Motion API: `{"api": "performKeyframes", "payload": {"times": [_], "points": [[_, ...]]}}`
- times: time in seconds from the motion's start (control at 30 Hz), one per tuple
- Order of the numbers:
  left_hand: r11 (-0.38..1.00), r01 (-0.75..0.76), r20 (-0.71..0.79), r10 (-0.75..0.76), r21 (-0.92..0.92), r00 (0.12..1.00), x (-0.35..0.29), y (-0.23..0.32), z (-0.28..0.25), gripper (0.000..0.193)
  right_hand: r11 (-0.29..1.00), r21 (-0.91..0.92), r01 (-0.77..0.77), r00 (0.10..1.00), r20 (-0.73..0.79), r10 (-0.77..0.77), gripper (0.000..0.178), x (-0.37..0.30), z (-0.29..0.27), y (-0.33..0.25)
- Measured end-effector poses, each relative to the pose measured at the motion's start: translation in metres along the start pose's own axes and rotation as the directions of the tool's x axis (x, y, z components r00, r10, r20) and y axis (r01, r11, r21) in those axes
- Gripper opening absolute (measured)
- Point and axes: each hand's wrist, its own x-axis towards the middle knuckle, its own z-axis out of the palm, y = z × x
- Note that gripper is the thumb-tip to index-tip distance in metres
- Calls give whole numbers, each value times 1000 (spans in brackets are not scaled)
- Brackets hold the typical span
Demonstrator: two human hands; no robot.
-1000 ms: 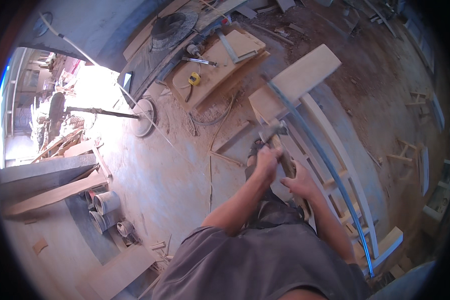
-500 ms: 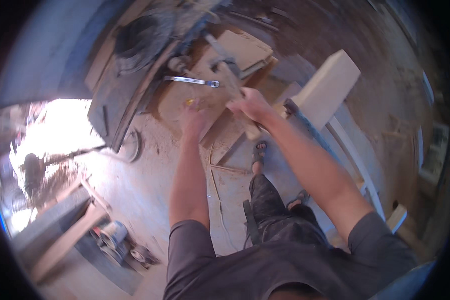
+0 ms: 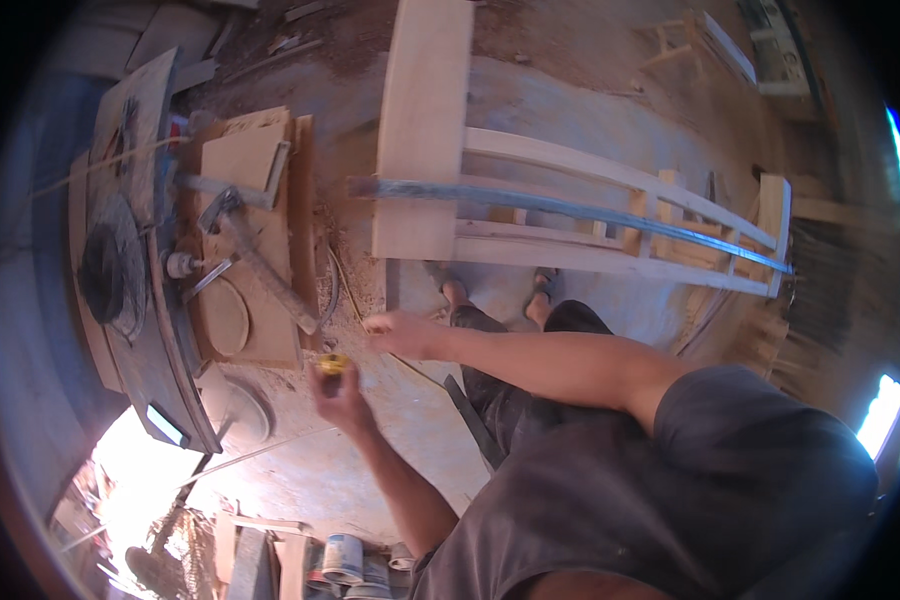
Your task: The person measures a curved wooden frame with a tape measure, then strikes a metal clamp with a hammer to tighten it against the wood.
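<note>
My left hand [image 3: 342, 398] is closed around a small yellow tape measure [image 3: 332, 364], held up in front of me near the corner of a sawdust-covered board [image 3: 275, 345]. Just to its right is my right hand [image 3: 408, 336], its fingers curled together; whatever may be between them is hidden. On the board lies a hammer [image 3: 267, 270] with a wooden handle, its butt end pointing toward my hands. A metal wrench [image 3: 208, 280] rests beside the hammer, close to a round disc of wood [image 3: 222, 318].
A dusty machine table [image 3: 135, 330] stands at the left. Ahead and to the right, a long metal bar [image 3: 570, 208] lies across a pale wooden frame [image 3: 420, 130]. Paint cans [image 3: 343, 558] sit at the lower left, and a thin cord [image 3: 355, 300] trails over the floor.
My right hand has let go of the hammer, which now lies on the board. My view has swung right, bringing the wooden frame into full sight. The tape measure stays in my left hand.
</note>
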Motion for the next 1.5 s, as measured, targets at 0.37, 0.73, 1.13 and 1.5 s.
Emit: {"api": "performKeyframes", "payload": {"times": [0.37, 0.73, 1.13, 1.5], "points": [[947, 218, 579, -43, -236, 814, -147, 44, 133, 68, 847, -490, 206, 908, -228, -352, 41, -181, -112, 45], [980, -97, 816, -85, 171, 572, -234, 42, 226, 20, 856, -509, 87, 769, -512, -382, 33, -339, -234, 192], [52, -948, 902, 298, 313, 314, -22, 86, 243, 23, 712, -312, -629, 388, -920, -60, 26, -456, -371, 287], [-386, -801, 854, -62, 457, 517, -44, 121, 251, 36, 658, -412, -630, 437, -889, -138, 25, -401, -360, 241]]}}
